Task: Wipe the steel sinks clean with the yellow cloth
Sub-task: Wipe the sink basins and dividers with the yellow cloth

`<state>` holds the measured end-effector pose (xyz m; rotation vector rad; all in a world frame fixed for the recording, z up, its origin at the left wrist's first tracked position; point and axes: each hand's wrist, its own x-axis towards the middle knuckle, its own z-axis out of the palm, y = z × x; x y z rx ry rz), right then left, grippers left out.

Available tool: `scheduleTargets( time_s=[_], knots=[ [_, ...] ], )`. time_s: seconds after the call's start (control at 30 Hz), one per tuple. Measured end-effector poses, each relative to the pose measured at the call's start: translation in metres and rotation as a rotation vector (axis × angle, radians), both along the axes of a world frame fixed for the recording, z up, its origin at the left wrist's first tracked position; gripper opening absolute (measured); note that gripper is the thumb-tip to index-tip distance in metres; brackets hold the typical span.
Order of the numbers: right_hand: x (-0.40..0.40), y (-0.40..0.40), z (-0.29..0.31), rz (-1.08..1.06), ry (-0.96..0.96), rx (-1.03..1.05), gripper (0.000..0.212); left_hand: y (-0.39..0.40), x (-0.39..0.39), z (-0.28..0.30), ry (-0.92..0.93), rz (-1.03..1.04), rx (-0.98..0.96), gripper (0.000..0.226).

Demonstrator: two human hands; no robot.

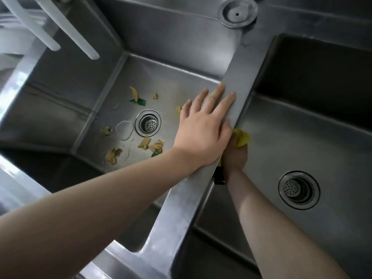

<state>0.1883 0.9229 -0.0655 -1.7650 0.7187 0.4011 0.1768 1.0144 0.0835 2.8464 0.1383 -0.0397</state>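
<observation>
On the flat steel divider ridge (231, 109) between the two steel sinks, left hand (203, 127) lies flat, fingers straight. Right of the ridge, right hand (234, 156) clamps the crumpled yellow cloth (242, 137) against the basin wall. Risk: food scraps (151, 144) left of the ridge could smear if wiped rather than lifted out.

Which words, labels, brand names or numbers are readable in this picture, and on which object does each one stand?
None: no readable text shows in the head view.
The steel divider, the round cap behind the sinks and both drain strainers bear no visible marking.
The green and yellow scraps in the left sink show no lettering that I can make out.
The yellow cloth held by the right hand looks plain.
</observation>
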Motion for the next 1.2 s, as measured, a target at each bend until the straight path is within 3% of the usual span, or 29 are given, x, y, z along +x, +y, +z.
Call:
scheduleTargets(
  time_s=[0.13, 0.3, 0.5, 0.67, 0.83, 1.0, 1.2],
  knots=[
    [0.014, -0.004, 0.000, 0.017, 0.103, -0.005, 0.050, -0.001, 0.000, 0.000, -0.017, -0.008, -0.001, 0.058],
    [0.016, -0.013, 0.026, -0.089, 0.192, 0.141, 0.033, -0.001, 0.001, -0.002, -0.034, -0.020, 0.018, 0.057],
    [0.013, -0.020, 0.089, -0.181, 0.148, 0.448, 0.026, -0.001, 0.001, 0.003, -0.020, -0.029, 0.011, 0.063],
    [0.013, -0.028, 0.123, -0.130, 0.096, 0.535, 0.031, -0.002, 0.001, 0.007, 0.005, -0.034, 0.011, 0.067],
    [0.007, -0.029, 0.139, -0.134, 0.026, 0.423, 0.031, -0.002, 0.000, 0.008, 0.013, -0.046, 0.017, 0.066],
    [-0.003, -0.004, 0.124, -0.201, -0.371, 0.110, 0.034, -0.002, 0.001, 0.009, 0.012, -0.052, 0.022, 0.065],
    [0.005, -0.003, 0.101, -0.208, -0.404, 0.078, 0.026, -0.001, 0.001, 0.008, 0.022, -0.055, 0.028, 0.064]
  ],
)
